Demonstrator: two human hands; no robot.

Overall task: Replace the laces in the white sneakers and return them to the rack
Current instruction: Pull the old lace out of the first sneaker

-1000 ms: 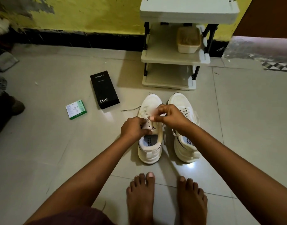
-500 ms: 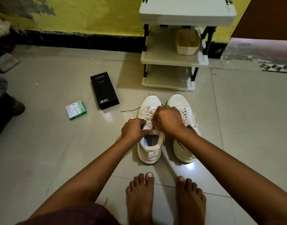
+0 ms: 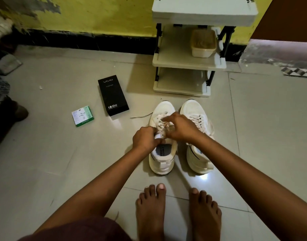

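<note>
sneakers [image 3: 162, 136] on floor in front of rack [image 3: 187, 63]. right hand [image 3: 181, 127] dropped from its raised pull back onto left shoe's lace [image 3: 160, 119], pinching it; left hand [image 3: 145, 139] grips tongue. prob next eyelet, lacing unfinished.

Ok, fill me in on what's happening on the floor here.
A person is lacing a pair of white sneakers on the grey tiled floor. The left hand grips the tongue of the left white sneaker, while the right hand works the white lace over its eyelets; its fingers are blurred. The right white sneaker stands beside it, already laced. Both sit before the cream plastic shoe rack, not yet returned.
</note>
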